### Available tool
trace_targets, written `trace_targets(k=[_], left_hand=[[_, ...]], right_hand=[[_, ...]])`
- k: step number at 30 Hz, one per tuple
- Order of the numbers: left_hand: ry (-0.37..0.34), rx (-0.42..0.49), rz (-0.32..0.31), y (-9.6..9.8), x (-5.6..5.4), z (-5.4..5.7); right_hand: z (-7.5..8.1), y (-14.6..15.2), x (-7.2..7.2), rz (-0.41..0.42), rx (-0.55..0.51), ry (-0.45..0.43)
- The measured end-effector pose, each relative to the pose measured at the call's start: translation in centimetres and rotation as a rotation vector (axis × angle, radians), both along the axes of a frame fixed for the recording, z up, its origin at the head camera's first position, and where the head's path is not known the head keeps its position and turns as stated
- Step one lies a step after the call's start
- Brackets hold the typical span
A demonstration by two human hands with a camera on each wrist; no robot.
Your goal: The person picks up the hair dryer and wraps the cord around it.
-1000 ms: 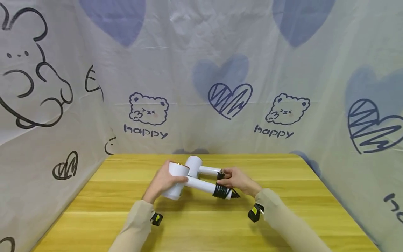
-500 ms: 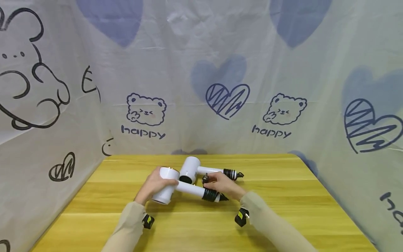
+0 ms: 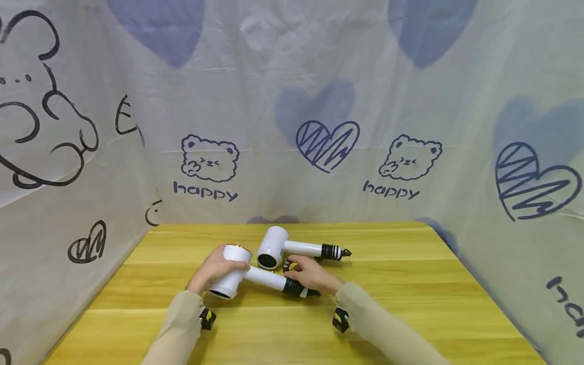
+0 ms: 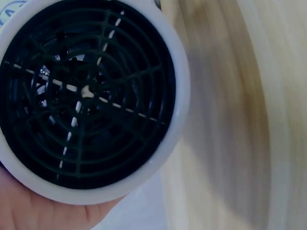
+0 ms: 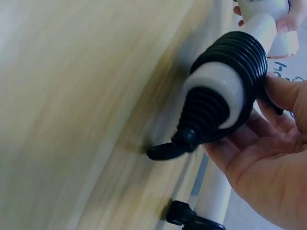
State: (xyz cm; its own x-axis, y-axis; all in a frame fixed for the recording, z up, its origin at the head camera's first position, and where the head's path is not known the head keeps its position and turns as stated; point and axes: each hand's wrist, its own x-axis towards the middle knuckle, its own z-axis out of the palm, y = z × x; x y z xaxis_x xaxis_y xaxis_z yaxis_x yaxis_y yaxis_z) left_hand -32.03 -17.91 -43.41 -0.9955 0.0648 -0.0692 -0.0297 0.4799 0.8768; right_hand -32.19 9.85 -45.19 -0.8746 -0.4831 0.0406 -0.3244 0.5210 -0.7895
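Note:
A white hair dryer (image 3: 264, 278) is tilted over the wooden table, its air grille (image 4: 86, 93) filling much of the left wrist view. My left hand (image 3: 212, 268) grips its barrel, thumb across the side. Black power cord (image 5: 235, 57) is wound in tight coils round the handle's end. Beside these coils, my right hand (image 3: 312, 274) pinches the black plug (image 3: 286, 265) between thumb and fingers. A second white hair dryer (image 3: 274, 246) lies just behind on the table, its own cord (image 3: 330, 252) wrapped round its handle.
The wooden table (image 3: 410, 294) reaches back to a pale cloth curtain (image 3: 274, 177) with printed hearts and bears. More of the same cloth hangs along the left and right sides.
The held hair dryer has moved left and slightly nearer, away from the second one. My right hand has shifted left with the plug, uncovering the second dryer's handle and coiled cord.

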Motion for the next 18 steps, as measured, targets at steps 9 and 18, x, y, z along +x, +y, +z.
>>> trace_targets(k=[9,18], left_hand=[[-0.057,-0.045,0.034,-1.4,0.0,-0.8],[-0.019,-0.096,0.023,-2.0,-0.4,-0.9]], right_hand=[[0.1,-1.5,0.1,0.024,0.061,-0.051],[-0.2,-2.8,0.0,0.048,0.08,-0.053]])
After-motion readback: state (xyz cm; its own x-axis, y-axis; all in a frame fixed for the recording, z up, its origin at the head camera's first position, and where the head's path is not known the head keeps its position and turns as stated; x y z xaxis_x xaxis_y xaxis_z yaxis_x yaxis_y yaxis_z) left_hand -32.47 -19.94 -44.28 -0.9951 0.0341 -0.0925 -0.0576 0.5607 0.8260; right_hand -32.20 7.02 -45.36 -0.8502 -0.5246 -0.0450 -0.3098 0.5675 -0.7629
